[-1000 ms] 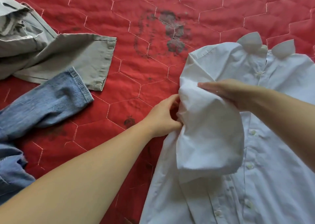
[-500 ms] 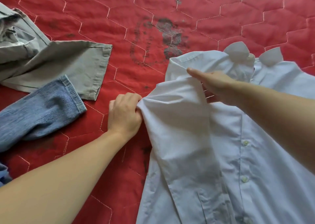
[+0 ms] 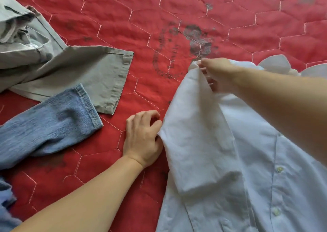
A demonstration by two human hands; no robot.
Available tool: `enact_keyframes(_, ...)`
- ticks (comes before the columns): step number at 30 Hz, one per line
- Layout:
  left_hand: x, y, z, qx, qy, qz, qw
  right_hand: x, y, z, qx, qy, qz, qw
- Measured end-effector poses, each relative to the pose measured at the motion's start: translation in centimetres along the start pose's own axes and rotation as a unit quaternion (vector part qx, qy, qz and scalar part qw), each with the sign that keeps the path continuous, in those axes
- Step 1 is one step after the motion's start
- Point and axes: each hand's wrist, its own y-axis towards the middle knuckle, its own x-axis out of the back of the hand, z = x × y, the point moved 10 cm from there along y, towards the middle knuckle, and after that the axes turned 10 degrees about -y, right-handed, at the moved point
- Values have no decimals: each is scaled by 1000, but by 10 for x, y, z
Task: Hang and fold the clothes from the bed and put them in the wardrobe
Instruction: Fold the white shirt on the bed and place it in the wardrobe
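Observation:
A white button-up shirt [image 3: 247,170] lies front up on the red quilted bed cover [image 3: 123,19], collar toward the far right. Its short sleeve [image 3: 198,134] is folded inward over the front. My left hand [image 3: 143,138] pinches the sleeve's left edge low down. Higher up, my right hand [image 3: 217,74] grips the shoulder corner of the same fold, lifting it slightly off the bed.
Grey-khaki trousers [image 3: 76,69] lie at the upper left, one leg hem pointing toward the shirt. A blue jeans leg [image 3: 47,129] lies just below them at the left. A dark faded print [image 3: 185,44] marks the cover beyond the shirt.
My right hand has slid up to the shoulder corner. My left hand has shifted a little down along the fold edge. The sleeve fold now lies straighter and longer.

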Motion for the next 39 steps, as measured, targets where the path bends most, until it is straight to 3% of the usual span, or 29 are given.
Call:
enact_keyframes(2,4,0,0,5,-25,-16,1000,13,-5,8,89,-101,-69,989)
enact_keyframes(4,8,-1,0,9,-56,-35,998,20,-26,17,202,-221,-145,943)
enact_keyframes(5,10,-1,0,9,-67,-44,997,15,-35,13,226,-261,-141,928)
enact_keyframes(8,15,-3,0,0,-97,-66,993,1,-33,-13,208,-311,-73,925)
enact_keyframes(12,18,-7,-2,-43,-145,-89,984,12,-17,-17,191,-243,-67,949)
enact_keyframes(17,19,-5,-3,-39,-120,-89,988,10,-3,-22,113,-171,-17,979)
enact_keyframes(21,10,-7,-11,-64,-93,-20,993,4,2,22,166,-216,-70,959)
enact_keyframes(25,5,-7,-14,-75,-83,12,994,-4,10,32,119,-158,-62,978)
enact_keyframes(29,9,-7,-13,-71,-103,-3,992,5,-20,37,198,-248,-140,938)
enact_keyframes(33,14,-5,-11,-51,-95,-39,993,11,-100,-29,255,-286,-109,917)
enact_keyframes(39,3,-4,-6,-37,-53,-14,998,40,-194,-152,197,-292,-109,930)
